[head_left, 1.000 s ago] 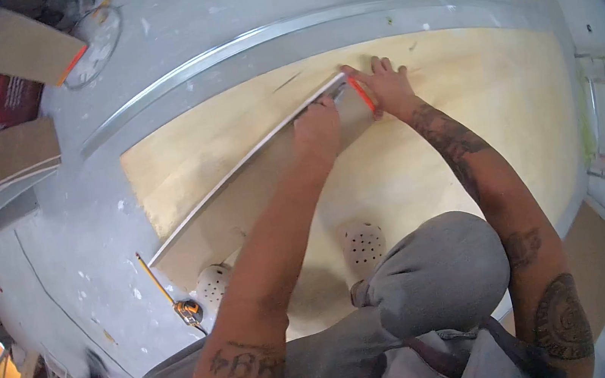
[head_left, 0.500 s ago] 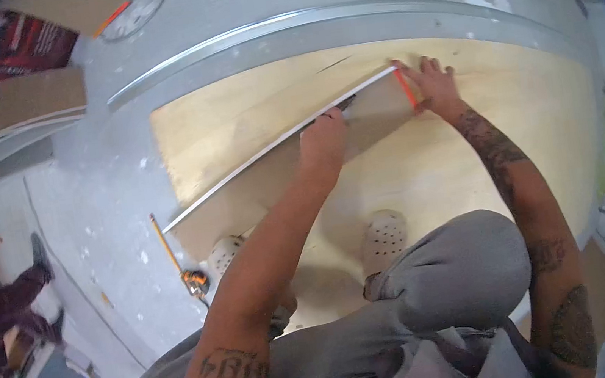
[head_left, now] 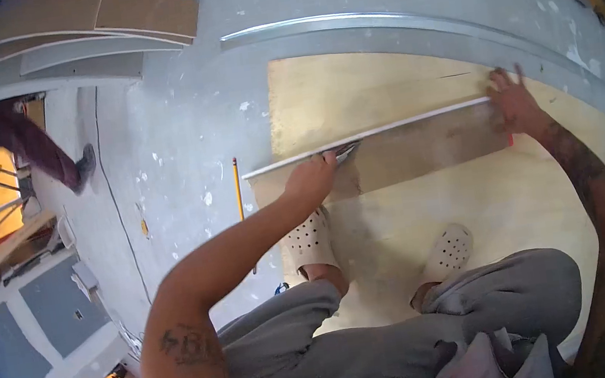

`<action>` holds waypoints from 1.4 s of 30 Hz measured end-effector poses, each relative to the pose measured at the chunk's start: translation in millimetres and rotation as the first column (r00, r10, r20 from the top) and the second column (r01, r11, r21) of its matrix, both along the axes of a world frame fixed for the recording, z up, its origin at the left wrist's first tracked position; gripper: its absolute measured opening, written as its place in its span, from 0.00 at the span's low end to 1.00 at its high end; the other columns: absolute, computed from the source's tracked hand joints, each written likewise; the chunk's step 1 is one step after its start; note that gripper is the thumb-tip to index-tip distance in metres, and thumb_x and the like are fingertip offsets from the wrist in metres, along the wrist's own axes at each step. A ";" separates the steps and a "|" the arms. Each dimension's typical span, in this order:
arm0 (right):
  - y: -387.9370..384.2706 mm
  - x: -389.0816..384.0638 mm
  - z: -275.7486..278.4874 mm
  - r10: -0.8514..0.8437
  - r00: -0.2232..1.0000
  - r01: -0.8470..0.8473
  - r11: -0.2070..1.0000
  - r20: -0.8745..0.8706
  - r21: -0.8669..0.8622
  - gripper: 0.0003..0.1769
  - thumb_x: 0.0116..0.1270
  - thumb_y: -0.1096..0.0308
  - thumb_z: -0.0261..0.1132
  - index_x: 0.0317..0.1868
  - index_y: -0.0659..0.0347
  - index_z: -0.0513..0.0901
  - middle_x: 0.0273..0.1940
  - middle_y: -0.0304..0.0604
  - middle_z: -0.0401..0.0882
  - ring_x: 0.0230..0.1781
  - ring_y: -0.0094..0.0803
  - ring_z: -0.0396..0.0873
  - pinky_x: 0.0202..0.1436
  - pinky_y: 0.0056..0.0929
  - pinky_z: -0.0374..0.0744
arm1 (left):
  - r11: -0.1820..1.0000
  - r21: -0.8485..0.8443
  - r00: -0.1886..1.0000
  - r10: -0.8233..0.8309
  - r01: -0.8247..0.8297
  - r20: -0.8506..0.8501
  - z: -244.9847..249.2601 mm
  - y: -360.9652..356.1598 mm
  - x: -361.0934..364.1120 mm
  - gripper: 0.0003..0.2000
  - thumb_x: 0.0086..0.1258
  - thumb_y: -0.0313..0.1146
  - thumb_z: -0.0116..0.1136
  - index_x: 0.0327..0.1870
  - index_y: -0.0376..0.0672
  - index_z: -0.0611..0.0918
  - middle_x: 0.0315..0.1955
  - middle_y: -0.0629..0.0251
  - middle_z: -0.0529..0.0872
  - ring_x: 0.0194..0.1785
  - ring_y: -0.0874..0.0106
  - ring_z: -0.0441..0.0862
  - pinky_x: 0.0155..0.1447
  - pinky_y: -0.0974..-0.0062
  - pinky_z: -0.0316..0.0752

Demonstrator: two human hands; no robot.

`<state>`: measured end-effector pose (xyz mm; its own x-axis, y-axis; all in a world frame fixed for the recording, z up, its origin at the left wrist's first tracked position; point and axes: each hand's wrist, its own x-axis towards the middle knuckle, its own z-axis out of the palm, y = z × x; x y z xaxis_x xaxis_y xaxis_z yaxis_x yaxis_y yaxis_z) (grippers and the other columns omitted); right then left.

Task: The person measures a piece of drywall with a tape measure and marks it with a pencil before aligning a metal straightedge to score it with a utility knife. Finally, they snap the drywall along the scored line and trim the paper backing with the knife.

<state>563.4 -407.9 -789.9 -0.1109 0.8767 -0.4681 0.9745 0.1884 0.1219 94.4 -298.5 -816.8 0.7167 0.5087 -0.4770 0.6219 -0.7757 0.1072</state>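
Note:
A long, narrow drywall strip [head_left: 427,146], brown-faced with a white edge, lies slantwise over a pale wooden board [head_left: 371,73]. My left hand [head_left: 311,179] is closed around a utility knife [head_left: 344,153]. The knife lies against the strip near its white edge, left of the middle; its blade tip cannot be made out. At the strip's right end, my right hand [head_left: 517,103] holds the edge, its fingers reaching past it and slightly blurred. A bit of red tape shows beneath that hand.
An extended yellow tape measure blade [head_left: 238,186] lies left of the strip, partly behind my forearm. Beyond the board runs a metal profile [head_left: 364,22]. Drywall pieces [head_left: 146,14] are stacked at upper left. Another person's leg [head_left: 45,146] shows at left. My clogs [head_left: 451,246] stand on the board.
The knife and my left hand have moved along the strip toward its left end. My right hand stays at the right end. The view has turned, so the strip appears flatter.

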 end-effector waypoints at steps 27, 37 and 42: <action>56.5 -104.7 -45.0 0.136 0.883 -0.076 0.986 -0.450 0.149 0.07 0.67 0.63 0.62 0.38 0.56 0.77 0.31 0.47 0.79 0.39 0.50 0.81 0.40 0.50 0.77 | 0.895 0.320 0.755 0.438 -0.312 -0.487 118.0 40.3 -369.8 0.08 0.71 0.28 0.48 0.48 0.39 0.74 0.34 0.52 0.83 0.38 0.47 0.84 0.42 0.52 0.80; 94.9 -54.4 79.3 -0.172 0.826 0.152 0.985 -0.537 -0.081 0.29 0.51 0.43 0.74 0.44 0.57 0.86 0.42 0.54 0.85 0.43 0.47 0.83 0.47 0.41 0.80 | 0.574 -0.189 0.514 0.808 -0.797 0.287 40.1 -8.2 -190.2 0.09 0.62 0.31 0.56 0.37 0.35 0.77 0.25 0.50 0.81 0.30 0.54 0.80 0.39 0.60 0.75; 113.0 -48.4 122.8 -0.316 0.821 0.285 0.949 -0.476 -0.139 0.30 0.53 0.41 0.72 0.46 0.57 0.87 0.41 0.52 0.86 0.45 0.47 0.83 0.51 0.41 0.80 | 0.539 -0.254 0.389 0.798 -0.803 0.461 65.7 34.5 -153.3 0.08 0.57 0.27 0.56 0.35 0.35 0.75 0.21 0.53 0.77 0.25 0.59 0.75 0.35 0.62 0.73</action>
<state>515.0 -294.8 -667.1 -0.0734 0.8768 -0.4752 0.9138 -0.1317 -0.3842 -58.9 -264.0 -751.1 0.0856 0.9751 -0.2045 0.8168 0.0489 0.5748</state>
